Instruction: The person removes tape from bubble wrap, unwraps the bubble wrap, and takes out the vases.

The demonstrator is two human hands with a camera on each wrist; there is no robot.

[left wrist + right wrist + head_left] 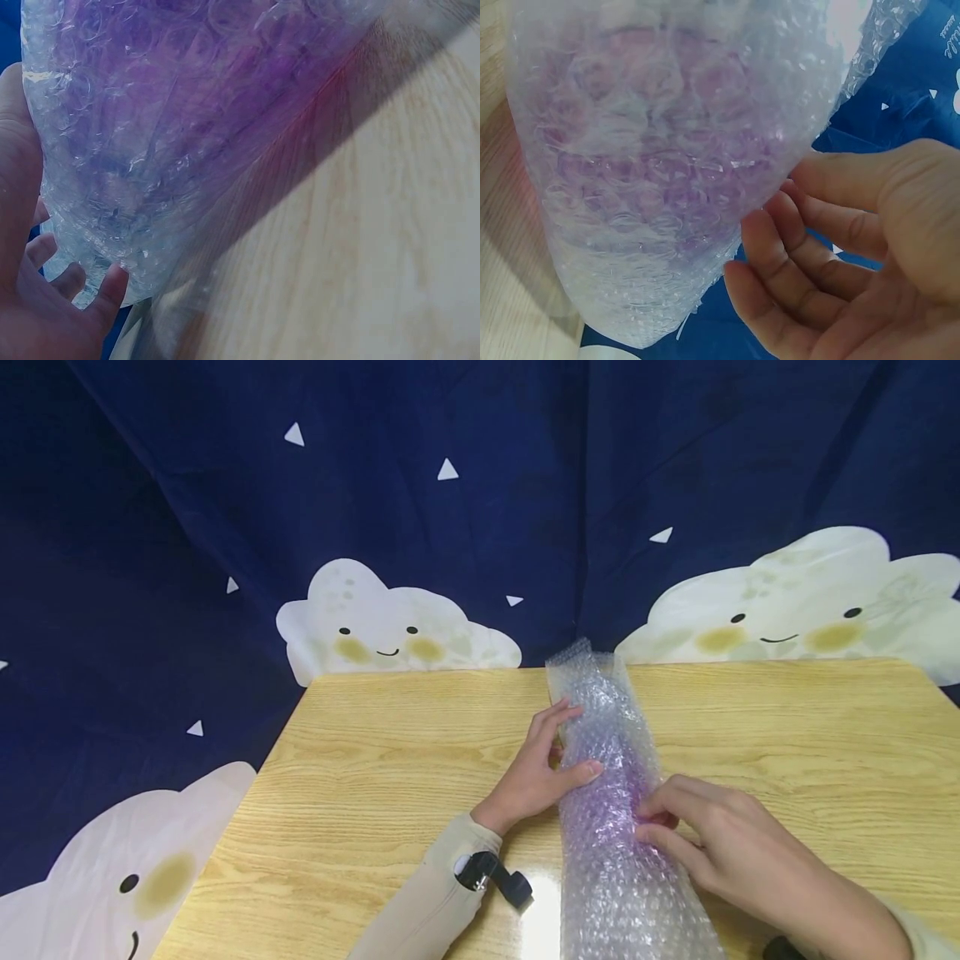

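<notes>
A long piece of bubble wrap (600, 877) lies lengthwise on the table, with something purple and pink (611, 777) showing blurred through it; its kind cannot be made out. My left hand (534, 777) rests against the wrap's left side, thumb and index fingertip on its surface. In the left wrist view, the left hand's fingers (69, 281) are spread loosely beside the wrap. On the opposite side my right hand (720, 835) pinches the wrap's right edge between thumb and index finger. The right wrist view shows the right hand's other fingers (780, 277) bent along that edge.
The wooden table (390, 760) extends to both sides of the wrap. Behind it hangs a dark blue curtain (480, 527) printed with white clouds and triangles. A black strap (491, 872) sits on the left sleeve. The wrap's far end reaches the table's back edge.
</notes>
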